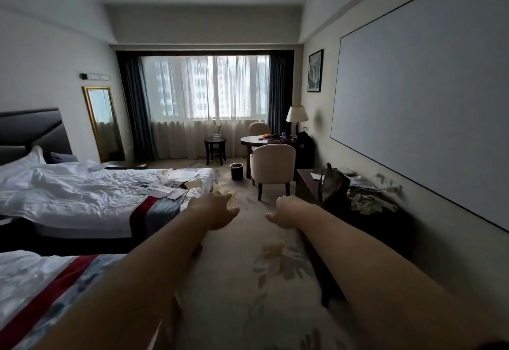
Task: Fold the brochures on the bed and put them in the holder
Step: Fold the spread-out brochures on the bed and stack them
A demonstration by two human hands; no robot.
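Observation:
Several white brochures point(170, 184) lie scattered on the foot end of the far bed point(82, 195), on rumpled white sheets near its red and grey runner. Both my arms stretch forward over the carpet aisle. My left hand point(217, 209) hovers just right of that bed's foot corner, fingers apart and empty. My right hand point(285, 213) hangs beside it with loosely curled fingers, holding nothing. A clear holder point(217, 132) seems to stand on the small round side table by the window, too small to be sure.
A nearer bed point(41, 289) fills the lower left. A beige armchair point(272, 168), a round table point(261, 140) and a bin point(237, 171) stand ahead. A dark low cabinet point(358, 206) with a bag and clutter lines the right wall. Patterned carpet runs between.

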